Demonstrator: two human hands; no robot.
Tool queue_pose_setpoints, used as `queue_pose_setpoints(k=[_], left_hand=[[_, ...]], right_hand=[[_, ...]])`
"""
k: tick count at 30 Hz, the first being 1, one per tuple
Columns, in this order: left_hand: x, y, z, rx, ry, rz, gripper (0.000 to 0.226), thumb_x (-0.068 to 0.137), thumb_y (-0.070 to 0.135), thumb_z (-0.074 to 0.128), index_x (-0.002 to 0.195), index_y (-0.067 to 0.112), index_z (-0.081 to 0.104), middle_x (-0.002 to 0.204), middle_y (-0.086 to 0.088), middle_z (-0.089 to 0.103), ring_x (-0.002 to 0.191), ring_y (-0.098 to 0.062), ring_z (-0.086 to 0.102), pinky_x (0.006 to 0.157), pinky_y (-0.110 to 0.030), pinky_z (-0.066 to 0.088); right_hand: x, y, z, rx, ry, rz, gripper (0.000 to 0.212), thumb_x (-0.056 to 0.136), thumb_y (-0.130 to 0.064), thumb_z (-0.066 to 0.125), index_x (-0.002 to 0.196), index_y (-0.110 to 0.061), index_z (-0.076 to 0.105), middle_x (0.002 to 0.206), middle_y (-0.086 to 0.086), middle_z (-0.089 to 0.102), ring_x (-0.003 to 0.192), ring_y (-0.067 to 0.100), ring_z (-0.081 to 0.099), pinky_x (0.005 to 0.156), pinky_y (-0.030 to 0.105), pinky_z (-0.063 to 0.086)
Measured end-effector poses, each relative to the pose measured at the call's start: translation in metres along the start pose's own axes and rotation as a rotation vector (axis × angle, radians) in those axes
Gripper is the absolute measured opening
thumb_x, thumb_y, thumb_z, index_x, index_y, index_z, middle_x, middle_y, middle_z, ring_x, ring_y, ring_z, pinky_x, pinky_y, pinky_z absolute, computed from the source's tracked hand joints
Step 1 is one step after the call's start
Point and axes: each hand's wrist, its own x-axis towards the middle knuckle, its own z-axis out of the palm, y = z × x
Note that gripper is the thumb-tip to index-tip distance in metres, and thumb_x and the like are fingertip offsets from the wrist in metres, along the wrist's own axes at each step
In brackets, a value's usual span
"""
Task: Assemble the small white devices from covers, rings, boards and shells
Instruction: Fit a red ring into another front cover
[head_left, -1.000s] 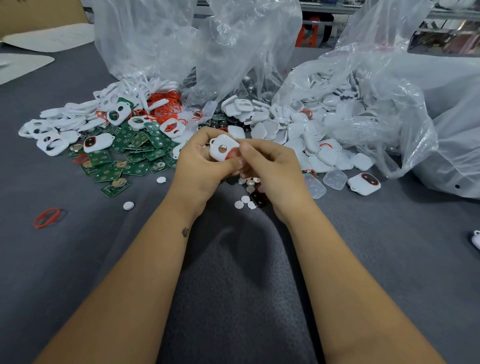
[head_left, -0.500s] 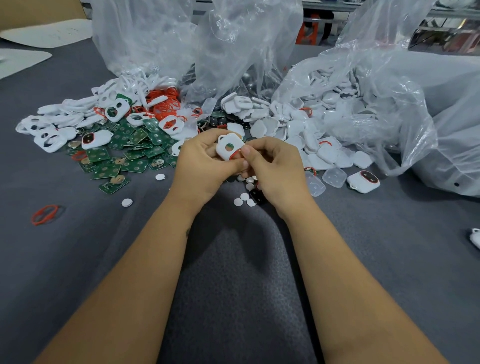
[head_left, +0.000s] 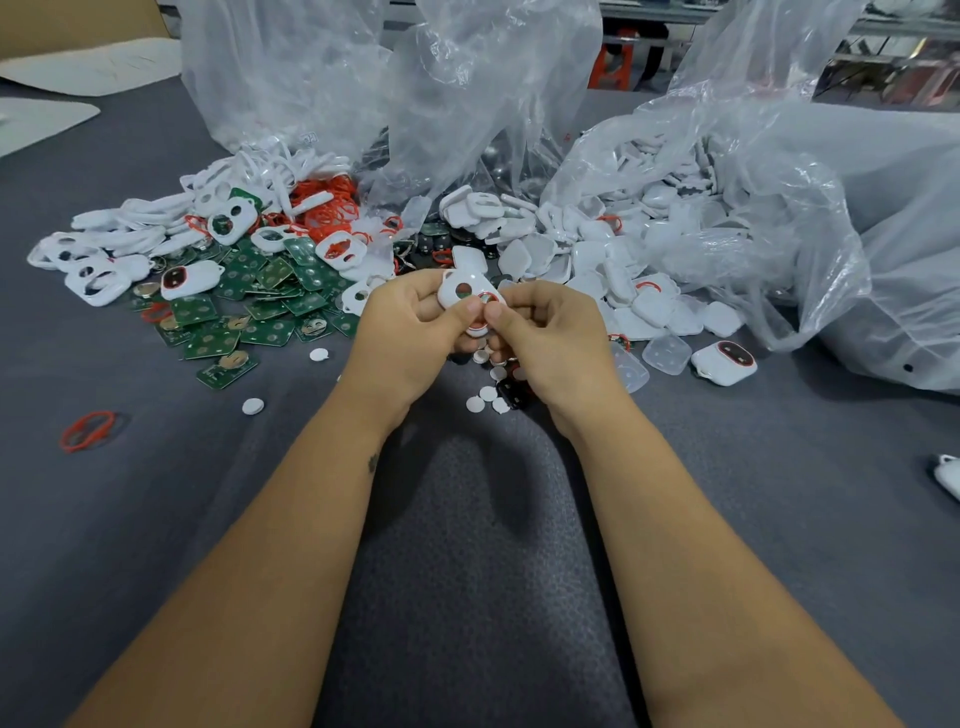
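Observation:
Both hands hold one white cover (head_left: 464, 291) with two round holes above the grey table (head_left: 467, 545). A red ring shows in the hole nearest my thumbs. My left hand (head_left: 410, 332) grips the cover's left side with its thumb on top. My right hand (head_left: 550, 338) pinches the right side, its thumb tip beside the left thumb at the ringed hole. Green boards (head_left: 249, 312) lie in a heap at the left, red rings (head_left: 324, 208) behind them, white covers (head_left: 98, 260) further left, white shells (head_left: 597, 249) at the right.
Clear plastic bags (head_left: 779, 208) stand behind and to the right of the piles. Small white discs (head_left: 253, 406) and a loose red ring (head_left: 85, 428) lie on the table. An assembled white device (head_left: 724, 362) and clear caps (head_left: 666, 355) sit at the right.
The cover has turned a little in my hands and both thumbs have come together over the hole with the red ring. The hands stay in the same place.

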Motion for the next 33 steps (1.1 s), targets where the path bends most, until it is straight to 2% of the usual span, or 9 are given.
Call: queue_pose_setpoints(k=[3, 6, 10, 15, 24, 26, 28, 31, 33], left_hand=[[0.000, 0.002, -0.001, -0.059, -0.045, -0.007, 0.019, 0.092, 0.000, 0.060, 0.099, 0.015, 0.068, 0.083, 0.005, 0.075, 0.073, -0.005, 0.068, 0.065, -0.015, 0.052], [-0.002, 0.002, -0.002, -0.164, -0.080, -0.013, 0.025, 0.089, -0.006, 0.061, 0.107, 0.010, 0.067, 0.093, -0.003, 0.075, 0.084, -0.013, 0.071, 0.072, -0.018, 0.054], [-0.002, 0.003, -0.003, -0.205, -0.029, -0.018, 0.033, 0.088, -0.005, 0.063, 0.120, 0.004, 0.063, 0.097, -0.008, 0.073, 0.082, -0.009, 0.068, 0.069, -0.016, 0.053], [0.000, 0.003, -0.002, -0.183, -0.006, -0.015, 0.035, 0.089, -0.005, 0.062, 0.122, 0.007, 0.062, 0.092, -0.001, 0.072, 0.074, -0.003, 0.064, 0.066, -0.014, 0.051], [0.002, 0.001, -0.003, -0.319, -0.008, -0.056, 0.027, 0.100, 0.003, 0.048, 0.123, 0.009, 0.060, 0.096, 0.001, 0.075, 0.088, -0.011, 0.071, 0.074, -0.019, 0.055], [0.004, 0.002, -0.003, -0.390, 0.028, -0.098, 0.028, 0.102, 0.006, 0.044, 0.126, 0.004, 0.056, 0.101, -0.004, 0.075, 0.094, -0.017, 0.072, 0.078, -0.024, 0.056], [0.004, 0.002, -0.003, -0.427, 0.035, -0.130, 0.025, 0.102, 0.008, 0.043, 0.120, 0.006, 0.059, 0.099, -0.006, 0.075, 0.096, -0.020, 0.072, 0.079, -0.025, 0.056], [0.002, 0.003, -0.002, -0.435, -0.064, -0.126, 0.025, 0.099, 0.012, 0.047, 0.100, 0.015, 0.071, 0.098, -0.006, 0.075, 0.096, -0.020, 0.071, 0.080, -0.024, 0.055], [0.001, 0.003, -0.001, -0.409, -0.111, -0.110, 0.025, 0.097, 0.014, 0.050, 0.091, 0.016, 0.074, 0.093, -0.005, 0.074, 0.092, -0.017, 0.070, 0.078, -0.024, 0.055]], right_hand=[[0.001, 0.002, -0.001, 0.011, 0.023, 0.001, 0.007, 0.091, -0.005, 0.062, 0.093, -0.001, 0.067, 0.065, 0.008, 0.065, 0.050, 0.007, 0.058, 0.046, 0.017, 0.045], [0.004, 0.002, -0.003, 0.056, -0.009, 0.011, 0.012, 0.093, -0.009, 0.060, 0.092, -0.005, 0.071, 0.073, 0.014, 0.069, 0.066, 0.022, 0.065, 0.065, 0.037, 0.053], [0.006, -0.001, -0.005, 0.275, -0.076, 0.058, 0.024, 0.099, -0.004, 0.047, 0.092, -0.003, 0.070, 0.069, 0.007, 0.067, 0.063, 0.015, 0.060, 0.060, 0.021, 0.053], [0.006, -0.003, -0.007, 0.375, -0.121, 0.086, 0.023, 0.097, 0.001, 0.045, 0.098, 0.003, 0.068, 0.074, 0.010, 0.066, 0.062, 0.014, 0.058, 0.060, 0.021, 0.054], [0.005, -0.001, -0.007, 0.382, -0.127, 0.063, 0.014, 0.093, 0.000, 0.055, 0.101, 0.002, 0.066, 0.079, 0.010, 0.068, 0.064, 0.012, 0.061, 0.065, 0.023, 0.053], [0.005, 0.000, -0.006, 0.314, -0.060, 0.037, 0.011, 0.092, -0.004, 0.060, 0.100, -0.001, 0.067, 0.078, 0.009, 0.068, 0.065, 0.015, 0.063, 0.068, 0.029, 0.054], [0.005, 0.002, -0.004, 0.094, 0.033, -0.048, 0.007, 0.088, -0.008, 0.065, 0.093, -0.010, 0.069, 0.076, 0.007, 0.069, 0.066, 0.014, 0.064, 0.067, 0.033, 0.053], [0.002, 0.005, 0.003, -0.224, 0.092, -0.247, 0.012, 0.081, -0.006, 0.070, 0.084, -0.018, 0.068, 0.083, -0.003, 0.064, 0.064, 0.001, 0.054, 0.065, 0.015, 0.044], [0.000, 0.007, 0.007, -0.383, 0.048, -0.353, 0.018, 0.078, -0.003, 0.072, 0.081, -0.021, 0.068, 0.087, -0.006, 0.059, 0.070, 0.001, 0.053, 0.066, 0.009, 0.040]])
